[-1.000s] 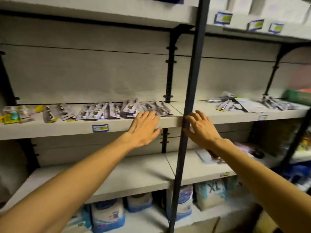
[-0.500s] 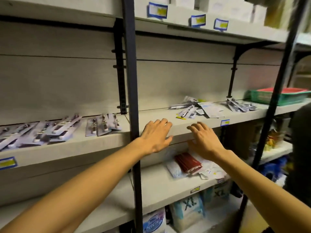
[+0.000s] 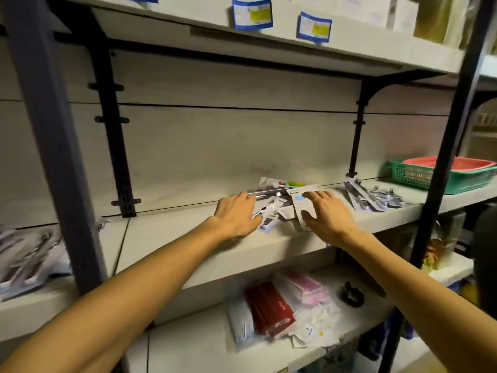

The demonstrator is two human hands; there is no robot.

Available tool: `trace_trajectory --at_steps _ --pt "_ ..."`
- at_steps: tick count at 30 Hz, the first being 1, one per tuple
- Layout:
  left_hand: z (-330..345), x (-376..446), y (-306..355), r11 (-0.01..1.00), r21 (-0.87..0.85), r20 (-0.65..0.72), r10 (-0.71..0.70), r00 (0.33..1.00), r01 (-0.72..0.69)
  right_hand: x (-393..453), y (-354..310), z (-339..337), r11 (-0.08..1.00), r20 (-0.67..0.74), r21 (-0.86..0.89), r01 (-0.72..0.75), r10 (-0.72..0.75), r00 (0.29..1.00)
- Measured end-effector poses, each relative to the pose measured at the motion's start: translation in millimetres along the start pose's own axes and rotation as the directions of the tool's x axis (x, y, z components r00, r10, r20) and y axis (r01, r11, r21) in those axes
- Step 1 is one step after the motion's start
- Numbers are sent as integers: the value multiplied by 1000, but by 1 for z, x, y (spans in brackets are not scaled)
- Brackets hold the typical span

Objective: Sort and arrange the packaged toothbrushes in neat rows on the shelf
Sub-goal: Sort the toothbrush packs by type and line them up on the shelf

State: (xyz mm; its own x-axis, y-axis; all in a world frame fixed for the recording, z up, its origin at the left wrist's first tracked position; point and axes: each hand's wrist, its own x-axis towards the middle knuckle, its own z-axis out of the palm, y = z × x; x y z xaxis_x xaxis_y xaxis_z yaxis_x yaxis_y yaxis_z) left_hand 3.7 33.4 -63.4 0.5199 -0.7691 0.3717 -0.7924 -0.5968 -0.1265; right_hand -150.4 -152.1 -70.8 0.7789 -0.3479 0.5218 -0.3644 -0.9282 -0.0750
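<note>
**Both hands reach a loose heap of toothbrush packs**

Head view: the person stands before a grey shelf [image 3: 166, 235] and has both arms stretched to a jumbled pile of packaged toothbrushes [image 3: 279, 200] lying near its back wall. The left hand [image 3: 236, 214] lies flat, fingers straight, against the pile's left edge, touching the packs without gripping any. The right hand [image 3: 326, 211] rests palm down, fingers spread and relaxed, on a pale card-backed pack [image 3: 302, 200] on the pile's right side; nothing is pinched. A second loose cluster of packs [image 3: 368, 196] lies further right, just short of a green basket [image 3: 419, 176]. More packs [image 3: 29, 254] lie on the neighbouring shelf section to the left, beyond a dark upright post [image 3: 53, 146]; blur hides how tidy they are.

The step in hand looks like gathering the heap, with no row yet formed here. The next move probably calls for drawing the packs together between both palms, then separating them by type and laying each flat, edges aligned and facing one way.
</note>
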Motion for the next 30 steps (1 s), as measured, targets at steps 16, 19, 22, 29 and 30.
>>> trace_trajectory --at_steps 16,19,22,29,30 --pt "65 105 -10 971 -103 123 -202 972 215 208 67 108 955 193 263 139 -193 962" --pt "69 102 -15 947 -182 58 -259 964 265 224 70 122 931 112 297 211 -253 961" --pt "69 93 -17 930 -198 -38 -323 946 310 238 73 128 902 80 315 295 -335 939" --pt "61 86 -19 917 -177 -326 -398 857 358 235 76 113 788 -227 498 362 -285 931" --pt "59 84 -18 916 -169 -368 -401 839 364 234 75 107 772 -250 530 352 -254 934"
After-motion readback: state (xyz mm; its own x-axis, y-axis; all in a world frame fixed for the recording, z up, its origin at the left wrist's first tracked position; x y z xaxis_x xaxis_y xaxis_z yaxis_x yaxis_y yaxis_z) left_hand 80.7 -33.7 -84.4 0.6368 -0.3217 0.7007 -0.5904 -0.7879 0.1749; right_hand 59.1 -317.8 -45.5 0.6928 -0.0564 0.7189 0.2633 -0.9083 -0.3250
